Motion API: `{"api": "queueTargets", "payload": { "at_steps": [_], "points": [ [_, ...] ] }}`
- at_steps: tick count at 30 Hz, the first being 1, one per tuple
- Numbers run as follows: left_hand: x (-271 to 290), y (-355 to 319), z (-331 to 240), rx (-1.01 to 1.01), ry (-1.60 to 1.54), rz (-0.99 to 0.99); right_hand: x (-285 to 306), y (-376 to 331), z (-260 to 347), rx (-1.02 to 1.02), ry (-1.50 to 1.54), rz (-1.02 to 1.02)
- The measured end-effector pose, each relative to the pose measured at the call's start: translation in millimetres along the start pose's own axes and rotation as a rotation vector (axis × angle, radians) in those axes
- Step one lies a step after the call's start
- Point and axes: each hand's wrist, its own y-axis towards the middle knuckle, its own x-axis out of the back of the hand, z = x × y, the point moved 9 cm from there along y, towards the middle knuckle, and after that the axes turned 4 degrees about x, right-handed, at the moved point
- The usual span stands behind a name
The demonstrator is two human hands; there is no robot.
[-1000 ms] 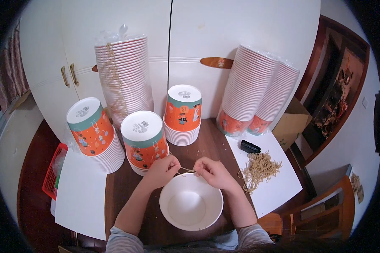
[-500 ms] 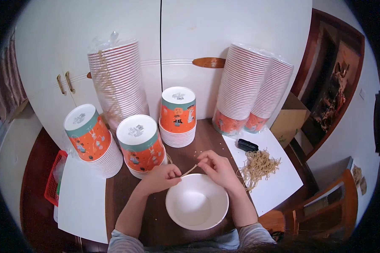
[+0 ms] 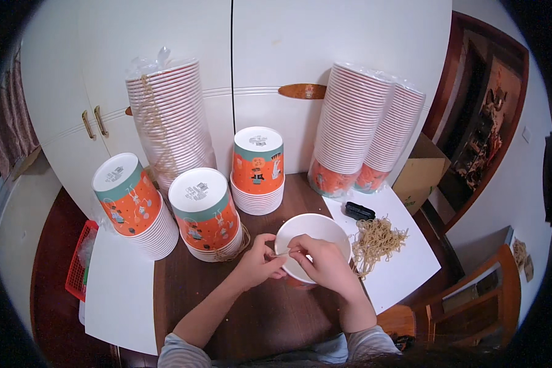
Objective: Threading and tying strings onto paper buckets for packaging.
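A white-lined paper bucket (image 3: 332,232) stands mouth up in front of me, slightly tilted, with a bit of orange showing on its outer wall. My left hand (image 3: 262,262) is closed at the bucket's left rim, fingers curled around its edge. Over the mouth, my right hand (image 3: 316,259) is closed in a pinch, its fingertips meeting the left hand's. A thin pale bit shows between the fingertips, too small to make out. Beside the left hand, a tan strand (image 3: 241,242) loops around the lower part of an upside-down orange-and-green bucket stack (image 3: 205,224).
Two more upside-down bucket stacks (image 3: 259,168) (image 3: 132,202) stand left and behind. Tall wrapped stacks (image 3: 172,116) (image 3: 352,116) lean by the white cabinet (image 3: 264,49). At right lie a tangle of tan strands (image 3: 379,240) and a black object (image 3: 359,211).
The bucket has shifted up and to the right. My left hand has moved right to its rim, and my right hand now reaches over the mouth. The strand between my hands hardly shows now.
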Motion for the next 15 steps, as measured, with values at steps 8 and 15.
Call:
{"api": "queueTargets", "payload": {
  "at_steps": [8,15],
  "points": [
    [31,-12,-19,-0.1,0.212,0.0,-8,0,4,0.014,0.07,0.136],
    [10,-37,-72,-0.503,0.506,-0.161,-6,3,4,-0.024,0.117,0.071]
  ]
}}
